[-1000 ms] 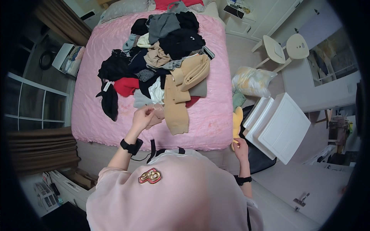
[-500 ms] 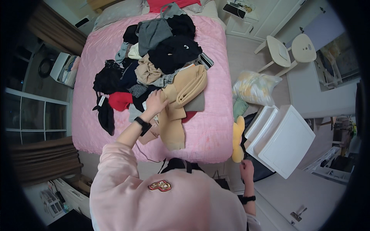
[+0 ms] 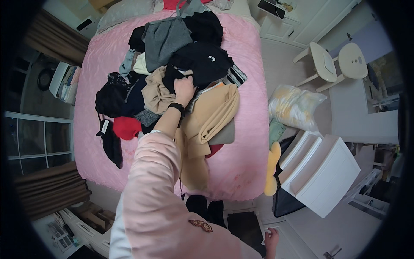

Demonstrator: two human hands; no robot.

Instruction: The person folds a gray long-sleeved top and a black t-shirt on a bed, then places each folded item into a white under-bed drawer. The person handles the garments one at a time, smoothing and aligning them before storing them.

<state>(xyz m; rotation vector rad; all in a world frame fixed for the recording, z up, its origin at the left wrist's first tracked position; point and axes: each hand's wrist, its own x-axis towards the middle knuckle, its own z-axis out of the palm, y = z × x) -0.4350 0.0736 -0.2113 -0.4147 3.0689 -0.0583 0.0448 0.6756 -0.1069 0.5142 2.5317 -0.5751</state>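
Observation:
My left hand (image 3: pixel 184 89) reaches to the middle of the clothes heap, its fingers closed on the edge of a black garment (image 3: pixel 171 79). Right beside it lie a crumpled beige garment (image 3: pixel 158 93) and a black top with a small white mark (image 3: pixel 202 64). A folded tan garment (image 3: pixel 215 108) rests just right of my wrist, its lower part spreading toward the bed's near edge. My right hand (image 3: pixel 271 240) hangs low at the right, off the bed, with curled fingers; a small pale bit shows at them, too small to name.
A pink quilt (image 3: pixel 246 168) covers the bed. Grey, red and black clothes make up the rest of the heap. On the right stand a white drawer unit (image 3: pixel 323 177), a stuffed plastic bag (image 3: pixel 297 105), a yellow plush toy (image 3: pixel 271 168) and a pale chair (image 3: pixel 317 62).
My left hand has moved up from the tan garment to the black garment deeper in the heap. My right hand has dropped lower and nearer my body. The view has shifted slightly.

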